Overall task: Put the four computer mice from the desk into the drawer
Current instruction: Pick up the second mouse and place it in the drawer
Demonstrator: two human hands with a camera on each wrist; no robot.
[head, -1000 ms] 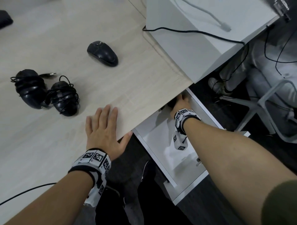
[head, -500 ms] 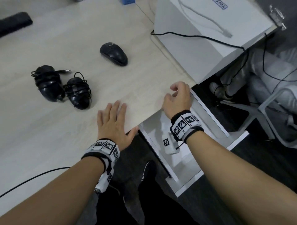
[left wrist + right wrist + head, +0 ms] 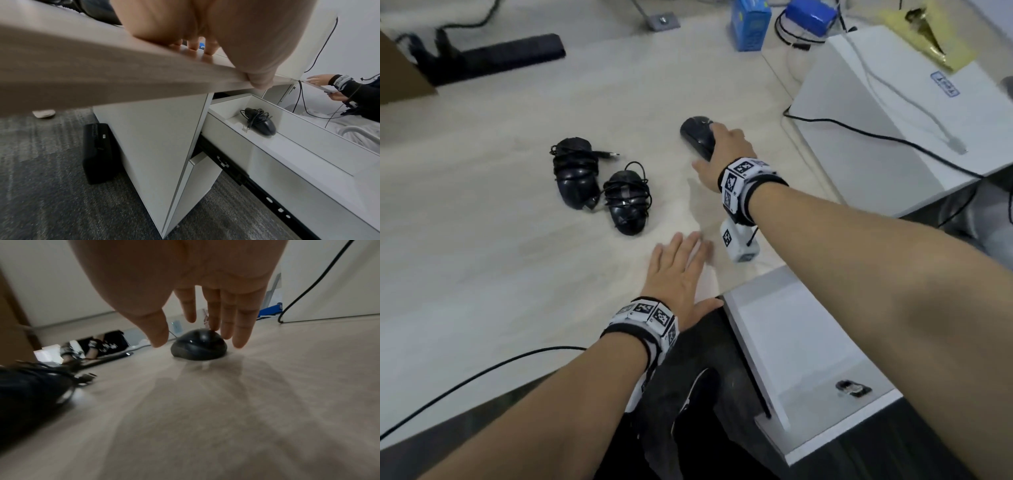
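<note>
My right hand hangs over the cordless black mouse, fingers spread and straight, tips touching its top (no grasp around it). My left hand lies flat, fingers straight, on the desk at its front edge. Two cord-wrapped mice sit side by side to the left. One wrapped mouse lies in the open drawer.
</note>
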